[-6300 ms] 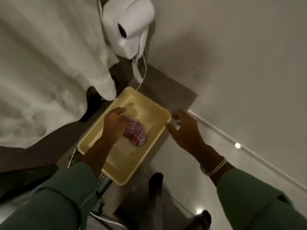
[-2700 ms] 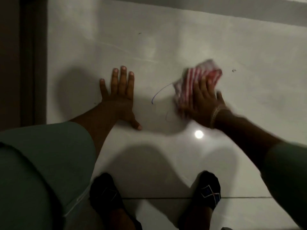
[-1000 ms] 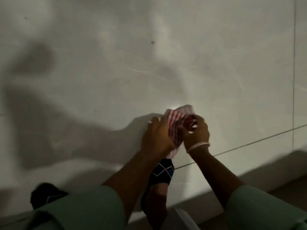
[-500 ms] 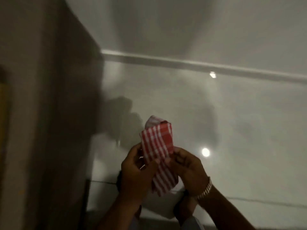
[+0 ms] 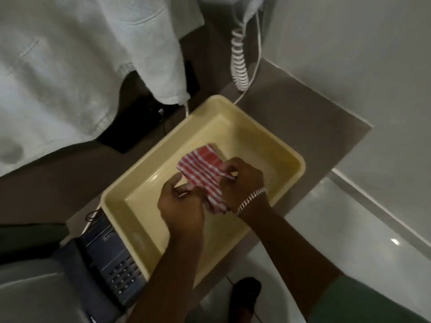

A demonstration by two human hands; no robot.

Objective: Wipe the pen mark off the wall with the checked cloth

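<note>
Both hands hold the checked cloth over the yellow tray. Left hand, at 7 o'clock of the cloth, and right hand, at 4 o'clock, pinch it with closed fingers.

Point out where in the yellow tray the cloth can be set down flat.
The tray floor is bare at its far end, toward the coiled cord, and at its near-left corner beside the phone. The middle is crowded: left hand and right hand both hold the cloth there.
</note>
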